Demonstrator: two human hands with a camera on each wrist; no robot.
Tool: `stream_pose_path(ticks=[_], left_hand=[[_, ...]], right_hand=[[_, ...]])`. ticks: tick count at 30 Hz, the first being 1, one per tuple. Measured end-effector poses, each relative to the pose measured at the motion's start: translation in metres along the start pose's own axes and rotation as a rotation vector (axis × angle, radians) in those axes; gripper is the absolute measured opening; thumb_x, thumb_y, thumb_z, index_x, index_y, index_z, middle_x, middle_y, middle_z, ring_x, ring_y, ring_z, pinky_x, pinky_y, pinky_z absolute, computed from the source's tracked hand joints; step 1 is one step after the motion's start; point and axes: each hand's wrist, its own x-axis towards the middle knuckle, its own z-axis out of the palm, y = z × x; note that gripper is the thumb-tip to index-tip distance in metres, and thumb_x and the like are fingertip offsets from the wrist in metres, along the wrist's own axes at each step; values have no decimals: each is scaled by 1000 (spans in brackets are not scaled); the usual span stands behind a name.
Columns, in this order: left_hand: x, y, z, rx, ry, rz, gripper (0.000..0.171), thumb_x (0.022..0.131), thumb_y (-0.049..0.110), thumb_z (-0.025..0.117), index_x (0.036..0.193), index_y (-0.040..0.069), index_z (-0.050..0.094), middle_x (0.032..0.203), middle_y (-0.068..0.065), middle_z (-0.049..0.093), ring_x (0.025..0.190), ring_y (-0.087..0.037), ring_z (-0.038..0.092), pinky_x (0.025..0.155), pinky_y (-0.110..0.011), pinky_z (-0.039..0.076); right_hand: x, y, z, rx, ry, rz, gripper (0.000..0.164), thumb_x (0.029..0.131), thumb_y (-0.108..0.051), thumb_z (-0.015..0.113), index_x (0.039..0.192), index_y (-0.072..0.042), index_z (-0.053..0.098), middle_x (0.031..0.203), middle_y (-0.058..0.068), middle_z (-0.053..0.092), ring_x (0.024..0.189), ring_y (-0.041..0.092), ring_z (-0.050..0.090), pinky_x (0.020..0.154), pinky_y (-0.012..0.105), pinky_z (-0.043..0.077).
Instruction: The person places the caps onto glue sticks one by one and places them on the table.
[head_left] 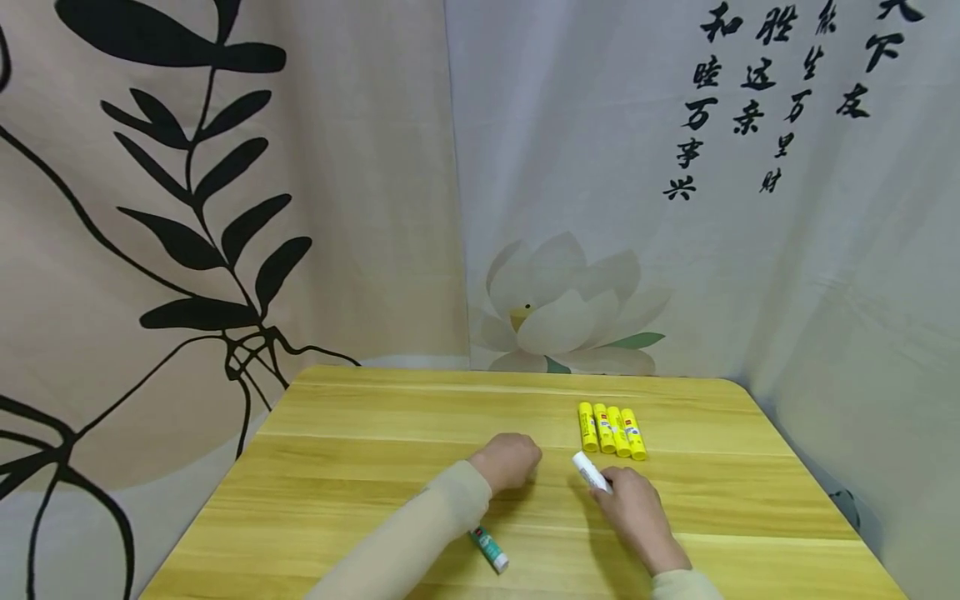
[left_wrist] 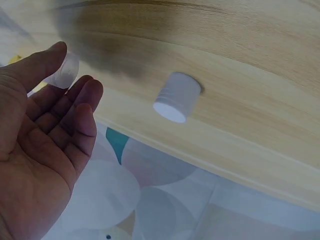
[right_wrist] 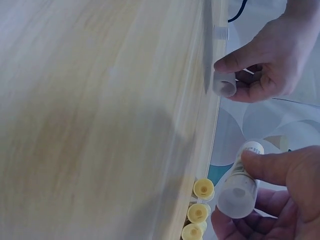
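Note:
My left hand (head_left: 510, 461) is over the middle of the table, pinching a small translucent cap (left_wrist: 68, 70) between thumb and fingers. My right hand (head_left: 636, 512) grips a white glue stick (head_left: 590, 472); the right wrist view shows this glue stick tilted, its pale round end facing the camera. A second white cap (left_wrist: 177, 97) stands on the table beyond the left hand, apart from it; the head view does not show that cap. Under my left forearm lies a teal glue stick (head_left: 491, 550) with a white end, partly covered by the sleeve.
Several yellow glue sticks (head_left: 612, 432) lie side by side in a row past the right hand. The wooden table (head_left: 360, 467) ends at a far edge before a hanging cloth (head_left: 375, 208) printed with plants and writing.

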Motion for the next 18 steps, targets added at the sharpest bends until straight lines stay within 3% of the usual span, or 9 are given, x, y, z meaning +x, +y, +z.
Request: stream_pose_path(ticks=[8, 13, 18], left_hand=[[-9, -13, -4, -158, 35, -26, 8, 89, 8, 71, 85, 14, 67, 82, 7, 63, 76, -8, 58, 75, -22, 52], [-16, -22, -6, -193, 71, -28, 9, 87, 8, 73, 87, 14, 67, 84, 6, 64, 81, -8, 60, 79, -21, 52], [-23, -28, -8, -242, 109, -34, 9, 85, 9, 77, 88, 13, 70, 84, 8, 64, 79, -6, 59, 77, -19, 51]], right_hand=[[3, -5, -1, 2, -39, 3, 25, 86, -14, 75, 104, 3, 71, 81, 5, 63, 69, 18, 54, 60, 35, 46], [6, -7, 0, -11, -51, -22, 25, 86, -13, 76, 105, 2, 72, 83, 5, 66, 69, 16, 55, 61, 36, 48], [8, -10, -1, -26, -34, -83, 14, 84, -12, 77, 96, -4, 73, 79, 2, 62, 68, 15, 52, 60, 35, 46]])
